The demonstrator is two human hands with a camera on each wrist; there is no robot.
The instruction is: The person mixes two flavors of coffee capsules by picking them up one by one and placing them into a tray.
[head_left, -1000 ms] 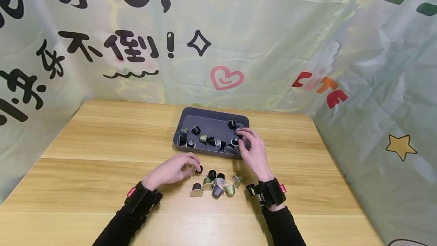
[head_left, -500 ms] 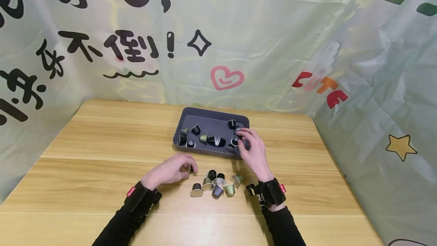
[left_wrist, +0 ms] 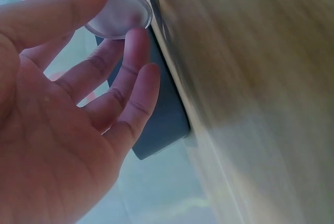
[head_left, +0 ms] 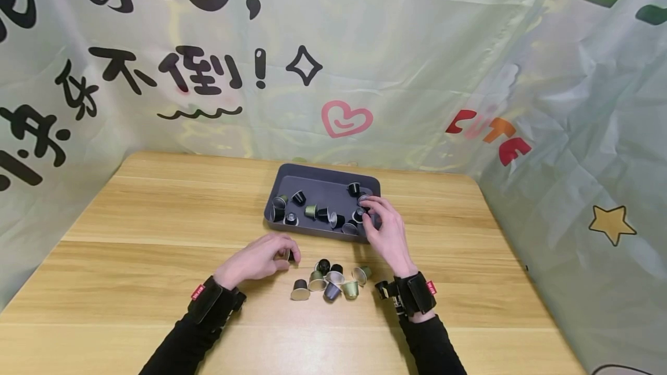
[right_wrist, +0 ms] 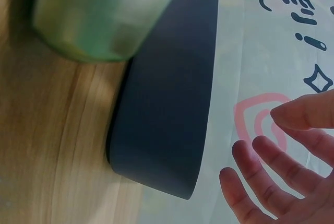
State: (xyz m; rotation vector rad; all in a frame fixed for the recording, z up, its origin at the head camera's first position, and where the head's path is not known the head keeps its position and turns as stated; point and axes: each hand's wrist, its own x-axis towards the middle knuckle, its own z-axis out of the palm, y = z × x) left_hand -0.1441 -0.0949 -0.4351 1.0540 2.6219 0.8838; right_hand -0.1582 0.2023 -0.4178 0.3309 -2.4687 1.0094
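My left hand (head_left: pixel 263 258) is over the table, short of the tray, pinching a dark coffee capsule (head_left: pixel 291 256). In the left wrist view the capsule's silver foil lid (left_wrist: pixel 119 16) shows between thumb and fingers. My right hand (head_left: pixel 385 227) hovers at the right end of the dark grey tray (head_left: pixel 328 173), fingers loosely bent; the right wrist view shows nothing in its grasp. Beside its fingertips lie black and silver capsules (head_left: pixel 358 214). Several more lie scattered in the tray, among them a green capsule (head_left: pixel 311 211).
Between the forearms, a loose group of capsules sits on the wooden table (head_left: pixel 172 213): a purple-grey capsule (head_left: pixel 332 291), a light green capsule (head_left: pixel 351 289), a black capsule (head_left: pixel 300 289) and others. A printed cloth (head_left: pixel 406 74) hangs behind the table.
My left hand has drawn slightly left and back with the black capsule now tucked in its fingers. A black capsule in the tray rocked and settled. The right hand has barely moved.
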